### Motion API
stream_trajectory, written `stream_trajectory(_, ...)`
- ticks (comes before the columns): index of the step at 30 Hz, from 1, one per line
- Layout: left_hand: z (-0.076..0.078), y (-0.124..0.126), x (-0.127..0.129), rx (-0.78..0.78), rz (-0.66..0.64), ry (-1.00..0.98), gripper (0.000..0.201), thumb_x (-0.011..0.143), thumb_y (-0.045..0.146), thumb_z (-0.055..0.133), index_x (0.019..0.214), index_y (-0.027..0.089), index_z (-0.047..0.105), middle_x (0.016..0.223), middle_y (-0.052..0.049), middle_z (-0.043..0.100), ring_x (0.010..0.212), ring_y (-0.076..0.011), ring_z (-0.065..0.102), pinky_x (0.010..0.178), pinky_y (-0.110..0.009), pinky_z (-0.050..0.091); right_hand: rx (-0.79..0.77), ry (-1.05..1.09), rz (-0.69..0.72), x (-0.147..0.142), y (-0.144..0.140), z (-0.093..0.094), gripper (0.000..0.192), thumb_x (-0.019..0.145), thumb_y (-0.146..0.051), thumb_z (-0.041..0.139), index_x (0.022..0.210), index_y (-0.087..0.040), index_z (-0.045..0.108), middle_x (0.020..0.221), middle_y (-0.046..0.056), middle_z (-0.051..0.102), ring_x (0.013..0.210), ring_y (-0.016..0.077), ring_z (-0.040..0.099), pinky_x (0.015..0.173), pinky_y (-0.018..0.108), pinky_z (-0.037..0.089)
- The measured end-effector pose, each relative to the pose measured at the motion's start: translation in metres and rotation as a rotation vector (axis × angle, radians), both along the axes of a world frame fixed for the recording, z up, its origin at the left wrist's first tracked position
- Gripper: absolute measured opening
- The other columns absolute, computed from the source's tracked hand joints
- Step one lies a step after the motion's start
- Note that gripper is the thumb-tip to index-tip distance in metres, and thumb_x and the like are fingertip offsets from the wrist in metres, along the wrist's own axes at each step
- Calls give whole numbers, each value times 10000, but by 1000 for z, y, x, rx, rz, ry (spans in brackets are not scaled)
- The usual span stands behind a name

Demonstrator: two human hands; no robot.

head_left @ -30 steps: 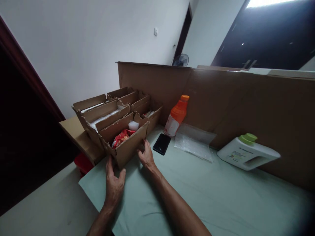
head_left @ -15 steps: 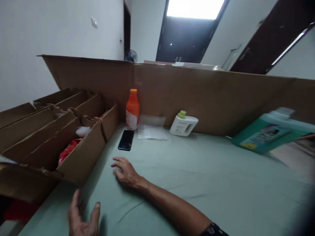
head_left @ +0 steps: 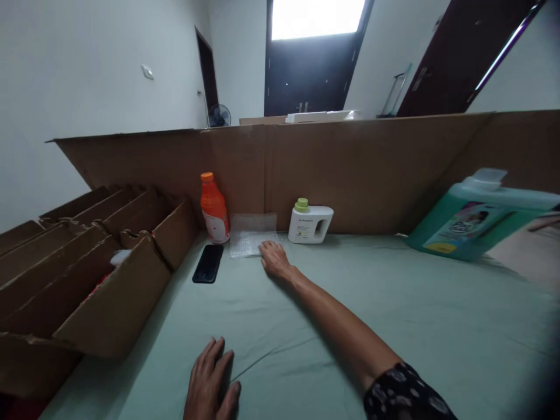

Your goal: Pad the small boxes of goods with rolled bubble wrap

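Note:
My right hand (head_left: 275,260) reaches far across the pale green table cover (head_left: 350,326), its fingers lying on the near edge of a clear bubble-wrap sheet (head_left: 249,239). My left hand (head_left: 211,387) rests flat on the cover near the front edge, holding nothing. An orange bottle (head_left: 214,207) stands left of the sheet. A white jug with a green cap (head_left: 310,222) stands just to the right of it. A black phone (head_left: 208,263) lies flat in front of the orange bottle.
Several open cardboard boxes (head_left: 87,274) fill the left side, one holding red and white items. A tall cardboard wall (head_left: 350,169) closes the back of the table. A large teal detergent jug (head_left: 476,221) leans at the right.
The view has swung right. My right hand has left the box and moved forward onto the bubble wrap. My left hand has dropped flat onto the cover.

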State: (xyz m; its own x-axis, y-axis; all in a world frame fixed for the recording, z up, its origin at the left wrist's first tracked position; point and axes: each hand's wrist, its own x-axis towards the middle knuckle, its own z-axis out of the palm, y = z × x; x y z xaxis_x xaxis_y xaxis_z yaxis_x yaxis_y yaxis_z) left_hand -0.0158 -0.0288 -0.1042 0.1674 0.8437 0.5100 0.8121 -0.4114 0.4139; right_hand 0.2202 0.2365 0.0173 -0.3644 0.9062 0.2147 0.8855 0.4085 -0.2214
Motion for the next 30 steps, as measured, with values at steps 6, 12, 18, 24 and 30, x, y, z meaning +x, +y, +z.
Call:
stream_trajectory(6,3,2,-6,94,-15,81,377,884,313,634,1255,250,655,1370,-113,642,1287,-330,584,942,-478,586,-64,-145,-23,5,32,10,322,975,-357,615,1245,-182,611,1257,91,630,1055,222,649,896,436,563)
stream_trajectory(12,13,4,-9,144,-64,132,387,870,268,669,1256,243,647,1356,-121,646,1261,-316,611,916,-458,618,27,-179,2,8,14,38,316,969,-370,624,1213,-170,621,1216,80,645,1037,219,652,893,441,558)
stream_trajectory(18,24,0,4,116,75,-34,459,920,252,564,1374,197,523,1388,-182,589,1283,-340,583,930,-531,603,165,-186,104,23,-81,67,210,997,-152,457,926,-145,655,941,99,710,913,209,632,906,370,404)
stream_trajectory(24,45,-11,20,3,56,-158,808,892,214,567,1591,234,162,1549,-190,404,1443,-366,389,1088,-612,450,83,-64,313,49,-213,37,208,950,-91,466,834,-178,616,806,37,699,746,173,603,820,322,387)
stream_trajectory(30,62,-6,33,-95,-138,-287,735,820,155,582,1521,225,370,1404,-155,587,1355,-310,513,1087,-530,466,-189,158,331,49,-252,28,222,975,-153,455,893,-209,652,832,37,731,776,200,647,821,363,448)
